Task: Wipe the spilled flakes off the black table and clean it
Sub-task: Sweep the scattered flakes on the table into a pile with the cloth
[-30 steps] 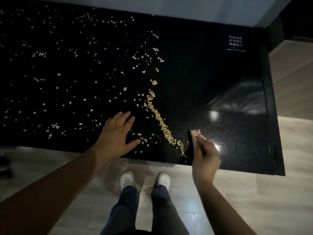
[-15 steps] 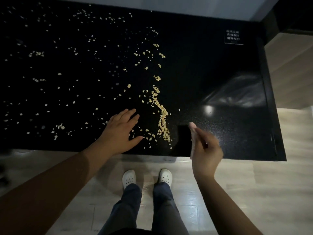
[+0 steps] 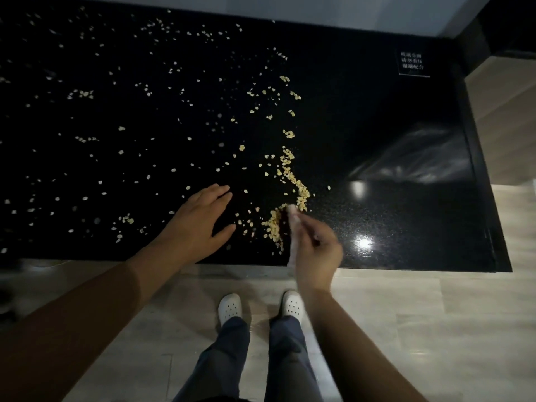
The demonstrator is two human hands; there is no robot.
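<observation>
Bench: black and glossy. The right third is bare apart from a small sign at the far right. Loose flakes dot the middle and left, out to the far edge.

Change over the last second:
- The ridge of gathered flakes ran on a slant down to the near edge. Its near end is now pushed left and bunched into a heap, so the ridge bends like a hook.
- Your right grip has moved left and a little farther in from the near edge. It is clenched on the cloth, pinching it upright so its edge touches the heap's right side.
- Your left grip has not moved. It lies flat and released on the bench, fingers spread, just left of the heap with a few strays between.

Meaning, as a judgement: you are part-way through a leftward sweep. The cleared strip to the right has widened, and the pile is being herded toward your left grip. Most of the spill is still ungathered on the left, so the task is early. The heap sits close to the near edge, and a hard stroke could send flakes onto the floor.

Containers: no bin, pan or bowl is in view. A pale sheen at the right of the bench may be a clear bag or only a reflection; you cannot tell. Nothing shows where the heap will be collected.
</observation>
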